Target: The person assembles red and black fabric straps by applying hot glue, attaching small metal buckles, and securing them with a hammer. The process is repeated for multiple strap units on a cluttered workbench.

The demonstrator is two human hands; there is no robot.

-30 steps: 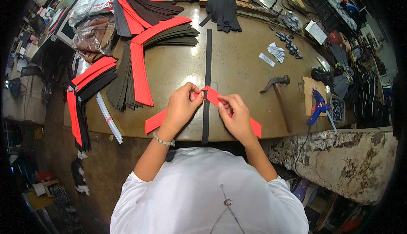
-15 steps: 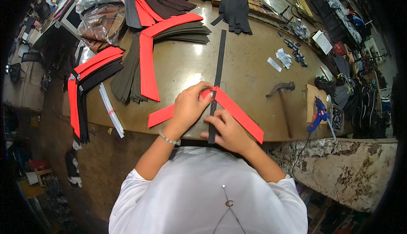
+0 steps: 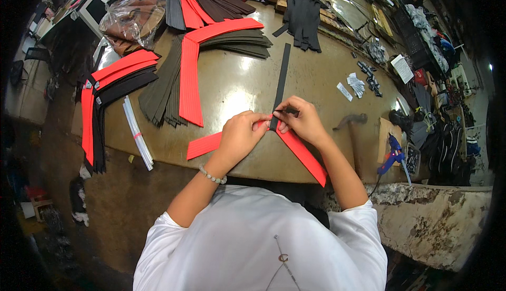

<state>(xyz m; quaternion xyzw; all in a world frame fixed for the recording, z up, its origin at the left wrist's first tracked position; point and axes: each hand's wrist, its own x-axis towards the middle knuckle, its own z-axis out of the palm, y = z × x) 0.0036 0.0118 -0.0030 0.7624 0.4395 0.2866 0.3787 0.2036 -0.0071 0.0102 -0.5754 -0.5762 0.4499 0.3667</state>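
A red ribbed strap [image 3: 303, 156] lies bent at a corner near the table's front edge, one arm running left and the other right. A long black strap [image 3: 282, 77] stretches away from that corner. My left hand [image 3: 242, 135] is closed on the red strap just left of the corner, thumb and forefinger pinched. Above the corner, my right hand [image 3: 304, 121] pinches the near part of the black strap, which appears folded over the red one. My fingers partly hide the crossing.
Stacked red and dark straps [image 3: 191, 83] lie at left, beside a bundle of white sticks [image 3: 138, 135]. A hammer [image 3: 352, 119], white labels [image 3: 356, 84], small black pieces [image 3: 371, 77] and a blue glue gun [image 3: 392, 155] are at right. More black straps [image 3: 302, 17] lie behind.
My right hand has moved up from below the corner to just above it. The black strap's near end, which hung toward me, no longer shows there. The view has shifted slightly.
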